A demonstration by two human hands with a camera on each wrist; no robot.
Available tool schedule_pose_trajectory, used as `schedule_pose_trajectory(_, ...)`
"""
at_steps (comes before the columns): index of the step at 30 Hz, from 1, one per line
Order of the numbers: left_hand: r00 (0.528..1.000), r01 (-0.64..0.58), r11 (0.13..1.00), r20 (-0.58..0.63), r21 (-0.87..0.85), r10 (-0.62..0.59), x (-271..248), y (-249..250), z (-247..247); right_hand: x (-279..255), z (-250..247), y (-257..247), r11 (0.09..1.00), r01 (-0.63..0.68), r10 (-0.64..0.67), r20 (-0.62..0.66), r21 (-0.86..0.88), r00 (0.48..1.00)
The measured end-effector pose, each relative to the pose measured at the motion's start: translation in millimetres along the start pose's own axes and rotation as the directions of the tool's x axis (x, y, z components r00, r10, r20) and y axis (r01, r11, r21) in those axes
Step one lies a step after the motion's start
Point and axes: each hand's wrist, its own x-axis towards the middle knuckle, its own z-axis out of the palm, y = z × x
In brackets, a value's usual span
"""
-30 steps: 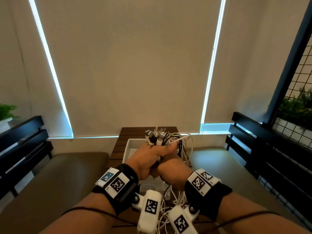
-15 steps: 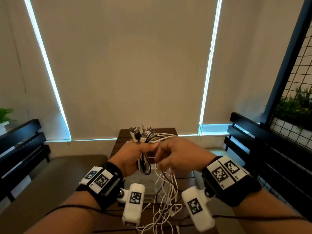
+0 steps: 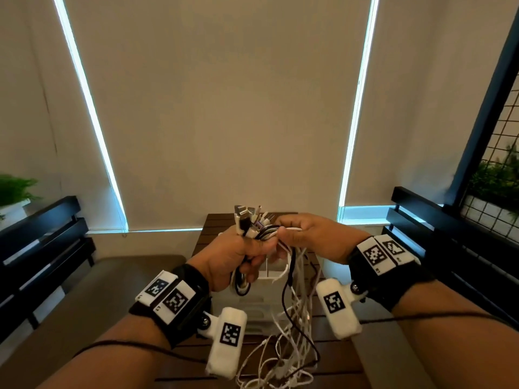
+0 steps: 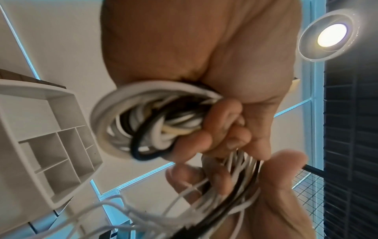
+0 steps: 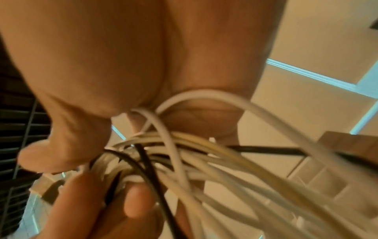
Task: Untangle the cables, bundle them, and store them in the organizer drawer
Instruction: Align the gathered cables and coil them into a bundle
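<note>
While your left hand (image 3: pixel 238 256) grips the cables (image 3: pixel 295 301) in a tight fist, plug ends sticking up at 12 o'clock, your right hand (image 3: pixel 311 237) has come out from under it to 3 o'clock. Its fingers (image 5: pixel 137 200) and thumb now pinch the loose strands, which hang down toward the table (image 3: pixel 337 357). So you look to be wrapping the next loop; the bundle is not done. The organizer (image 4: pixel 40 145) waits just under your hands, at 6 o'clock. No brand or words can be read. The wrist bands (image 3: pixel 168 296) show only black-and-white square codes.
</note>
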Motion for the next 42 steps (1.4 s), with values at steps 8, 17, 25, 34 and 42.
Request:
schedule_pose_trajectory(8, 0.999, 0.019, 0.998, -0.033, 0.056, -0.017, 0, -4, 1, -1, 9, 9, 0.959, -0.006, 0.030, -0.079, 0.282, 0.996)
schedule_pose_trajectory(17, 0.999, -0.006, 1.000, -0.043, -0.010, 0.005, -1, -7, -6, -13, -4, 19, 0.927, -0.134, 0.142, 0.003, 0.350, 0.990)
schedule_pose_trajectory(25, 0.999, -0.004, 1.000, -0.050, -0.031, 0.002, 2, -11, -6, -11, 12, 13, 0.952, -0.045, 0.098, -0.163, 0.301, 0.982)
schedule_pose_trajectory(34, 0.987, -0.044, 0.994, -0.159, -0.103, 0.027, 3, -16, 9, -1, 30, 9, 0.969, -0.041, 0.104, -0.251, 0.245, 0.962)
schedule_pose_trajectory(42, 0.981, -0.082, 0.994, -0.180, -0.075, 0.067, 8, -16, 24, -1, 45, 17, 0.948, 0.026, 0.089, -0.342, 0.318, 0.935)
